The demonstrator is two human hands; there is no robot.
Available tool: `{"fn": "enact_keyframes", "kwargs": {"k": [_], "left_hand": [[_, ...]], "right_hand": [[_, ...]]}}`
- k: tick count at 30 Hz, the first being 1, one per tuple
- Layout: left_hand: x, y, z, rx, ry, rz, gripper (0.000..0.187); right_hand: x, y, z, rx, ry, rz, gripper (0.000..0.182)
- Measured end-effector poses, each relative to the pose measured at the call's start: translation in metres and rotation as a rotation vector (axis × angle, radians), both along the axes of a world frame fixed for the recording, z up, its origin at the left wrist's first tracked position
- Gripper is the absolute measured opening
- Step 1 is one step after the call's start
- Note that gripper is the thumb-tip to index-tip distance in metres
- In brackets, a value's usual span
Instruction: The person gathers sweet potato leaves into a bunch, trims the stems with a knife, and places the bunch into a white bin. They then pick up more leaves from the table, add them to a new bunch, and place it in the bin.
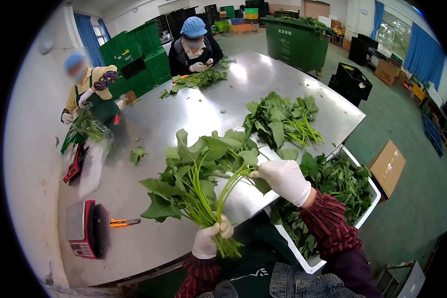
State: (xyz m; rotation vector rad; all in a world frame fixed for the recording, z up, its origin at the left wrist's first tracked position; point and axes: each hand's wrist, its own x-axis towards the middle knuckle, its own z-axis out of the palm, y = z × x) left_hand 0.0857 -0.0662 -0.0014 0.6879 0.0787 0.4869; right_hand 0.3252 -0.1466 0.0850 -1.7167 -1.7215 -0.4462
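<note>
My gloved left hand (209,239) is wrapped round the lower stems of a bunch of leafy greens (196,186), held upright over the table's near edge. The cut stem ends stick out below the fist. My gloved right hand (285,182) is closed at the bunch's right side, pinching thin stems that curve over from the left hand. Its fingertips are partly hidden. Just beyond the right hand, a pile of the same greens (278,119) lies on the metal table (184,111). A white foam box (310,265) full of loose greens stands under my right forearm.
On the left lie a red scale (82,231) and an orange utility knife (124,223). One co-worker (193,49) sits across the table near more greens; another (87,87) handles bagged greens at far left. A green wheeled bin (295,44) and black crates (351,82) stand beyond.
</note>
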Motion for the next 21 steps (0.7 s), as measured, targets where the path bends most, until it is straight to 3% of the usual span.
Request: {"fn": "enact_keyframes", "kwargs": {"k": [6, 9, 10, 11, 12, 15, 17, 21], "left_hand": [[0.006, -0.005, 0.002, -0.026, 0.109, -0.029, 0.021], [0.005, -0.008, -0.001, -0.086, 0.086, -0.020, 0.020], [0.003, -0.007, -0.002, -0.112, 0.061, 0.017, 0.019], [-0.001, -0.007, -0.003, -0.139, 0.038, 0.059, 0.019], [-0.002, -0.004, -0.001, -0.110, 0.051, 0.092, 0.024], [-0.011, 0.010, 0.005, -0.150, 0.039, 0.261, 0.021], [-0.017, 0.024, -0.008, -0.199, -0.126, 0.217, 0.029], [-0.014, 0.026, -0.003, -0.140, -0.169, 0.261, 0.042]], "right_hand": [[0.018, 0.001, -0.009, 0.121, -0.106, -0.079, 0.006], [0.065, -0.003, -0.016, 0.336, -0.009, -0.462, 0.006], [0.092, -0.010, -0.021, 0.265, 0.040, -0.646, 0.009], [0.121, -0.020, -0.032, 0.123, -0.259, -0.777, 0.022], [0.128, -0.027, -0.031, -0.102, 0.082, -0.979, 0.036], [0.112, -0.036, -0.045, -0.265, 0.016, -1.115, 0.044], [0.099, -0.026, -0.086, -0.163, 0.022, -0.846, 0.037], [0.031, 0.015, -0.131, -0.368, 0.073, -0.359, 0.032]]}}
